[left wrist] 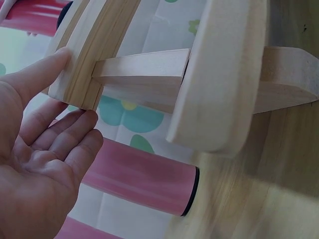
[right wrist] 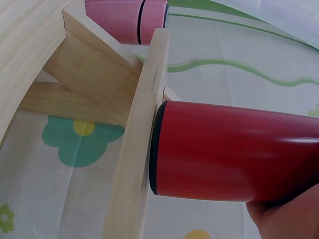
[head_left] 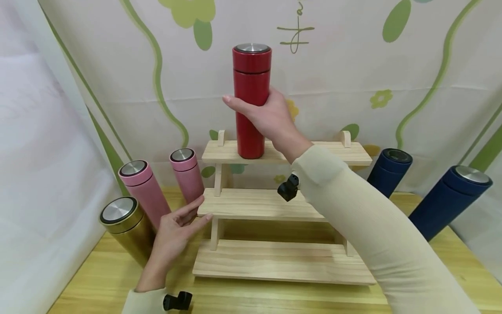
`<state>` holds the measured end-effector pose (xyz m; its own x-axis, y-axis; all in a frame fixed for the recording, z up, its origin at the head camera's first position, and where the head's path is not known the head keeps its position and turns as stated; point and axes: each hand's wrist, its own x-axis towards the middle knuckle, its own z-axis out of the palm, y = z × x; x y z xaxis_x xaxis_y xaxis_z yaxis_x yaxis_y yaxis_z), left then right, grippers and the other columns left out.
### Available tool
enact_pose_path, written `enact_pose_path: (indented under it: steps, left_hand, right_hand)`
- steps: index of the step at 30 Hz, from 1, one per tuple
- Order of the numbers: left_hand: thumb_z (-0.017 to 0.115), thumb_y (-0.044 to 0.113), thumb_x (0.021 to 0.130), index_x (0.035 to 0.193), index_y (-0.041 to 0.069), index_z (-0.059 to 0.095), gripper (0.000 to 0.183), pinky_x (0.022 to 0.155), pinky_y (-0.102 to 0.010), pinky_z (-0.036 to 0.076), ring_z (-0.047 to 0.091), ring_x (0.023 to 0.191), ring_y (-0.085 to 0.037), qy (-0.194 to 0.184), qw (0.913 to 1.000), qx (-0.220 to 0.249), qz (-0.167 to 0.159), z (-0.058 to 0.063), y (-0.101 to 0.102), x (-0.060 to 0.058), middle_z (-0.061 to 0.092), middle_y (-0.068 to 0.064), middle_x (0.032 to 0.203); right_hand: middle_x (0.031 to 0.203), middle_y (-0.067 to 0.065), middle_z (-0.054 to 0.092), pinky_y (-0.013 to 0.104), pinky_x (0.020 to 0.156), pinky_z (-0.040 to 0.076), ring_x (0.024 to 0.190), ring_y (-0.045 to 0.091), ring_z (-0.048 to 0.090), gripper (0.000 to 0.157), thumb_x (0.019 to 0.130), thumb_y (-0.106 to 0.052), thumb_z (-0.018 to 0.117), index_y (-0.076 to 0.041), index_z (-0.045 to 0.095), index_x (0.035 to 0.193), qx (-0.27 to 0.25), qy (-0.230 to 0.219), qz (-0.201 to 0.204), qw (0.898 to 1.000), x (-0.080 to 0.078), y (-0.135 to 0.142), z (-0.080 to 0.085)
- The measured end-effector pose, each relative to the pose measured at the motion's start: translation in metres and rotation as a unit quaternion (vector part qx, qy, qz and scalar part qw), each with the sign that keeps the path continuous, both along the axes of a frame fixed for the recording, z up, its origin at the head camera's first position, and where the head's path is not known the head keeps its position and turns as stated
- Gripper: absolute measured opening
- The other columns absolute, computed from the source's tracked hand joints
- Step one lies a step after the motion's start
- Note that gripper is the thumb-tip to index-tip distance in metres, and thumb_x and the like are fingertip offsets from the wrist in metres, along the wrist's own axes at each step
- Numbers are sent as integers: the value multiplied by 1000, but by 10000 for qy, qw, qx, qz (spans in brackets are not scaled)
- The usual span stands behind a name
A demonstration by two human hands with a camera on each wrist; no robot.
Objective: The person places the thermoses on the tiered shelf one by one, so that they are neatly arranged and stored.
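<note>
Table: the wooden tabletop carries everything else.
Left hand: this hand is partly open, thumb in front and fingers behind, holding the left end of the middle board; the left wrist view shows the bent fingertips at its corner, which the head view partly hides.
Gold flask: the gold flask is just left of that hand, seen only from the head.
Rack: the three-tier wooden rack stands mid-table; both wrist views show its supports from the side.
Blue flasks: a larger-looking blue flask and another blue flask, right of the rack, appear only in the head view.
Pink flasks: one pink flask is behind the gold one; a second pink flask is nearer the rack, a black base rim showing at the left wrist.
Right hand: this hand grips the red flask, thumb across its front.
Red flask: upright at the top board; the right wrist view shows its black base against the wood.
Backdrop: patterned cloth.
</note>
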<state>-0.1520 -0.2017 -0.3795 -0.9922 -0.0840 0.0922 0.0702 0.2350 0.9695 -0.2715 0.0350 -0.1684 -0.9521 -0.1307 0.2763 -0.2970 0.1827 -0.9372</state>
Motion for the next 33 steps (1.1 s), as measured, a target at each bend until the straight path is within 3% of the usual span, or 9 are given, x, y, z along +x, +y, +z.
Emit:
enact_pose_path:
  steps: [5, 11, 19, 26, 33]
  left_hand:
    - [85, 36, 89, 145, 24, 64, 60, 102, -12, 50, 54, 141, -14, 11, 10000, -11, 0, -1, -1, 1, 58, 5, 153]
    - [86, 41, 88, 144, 27, 65, 62, 109, -23, 49, 54, 141, -11, -12, 9999, -103, 3, -4, 0, -2, 58, 8, 153]
    - [86, 37, 88, 143, 26, 66, 59, 108, -24, 51, 57, 139, -13, -9, 10000, -34, -86, -3, 2, -1, 60, 5, 151]
    - [86, 38, 89, 143, 26, 65, 59, 112, -31, 48, 55, 140, -14, -19, 9999, -88, -54, -3, 2, 1, 59, 6, 152]
    - [86, 37, 89, 143, 25, 65, 59, 107, -21, 50, 54, 141, -14, 12, 10000, -65, -55, -2, 4, 0, 59, 6, 152]
  right_hand:
    - [124, -3, 67, 41, 98, 58, 111, 17, 67, 59, 84, -52, 84, -25, 58, 129, 9, -72, -64, 10000, -2, -8, 2]
    - [124, -4, 67, 41, 98, 57, 111, 16, 67, 58, 84, -52, 84, -26, 59, 129, 64, -159, -132, 9998, -3, -13, 4]
    - [123, -3, 67, 40, 97, 58, 111, 17, 67, 52, 87, -41, 83, -24, 59, 129, -129, -339, -57, 9993, -6, -19, 4]
    - [125, -3, 66, 40, 97, 57, 112, 17, 65, 53, 88, -42, 82, -24, 57, 130, -117, -409, 2, 9991, -7, -28, 4]
    - [125, -4, 65, 40, 97, 58, 113, 16, 65, 57, 86, -48, 82, -23, 56, 130, -57, -466, -107, 9988, -13, -26, 3]
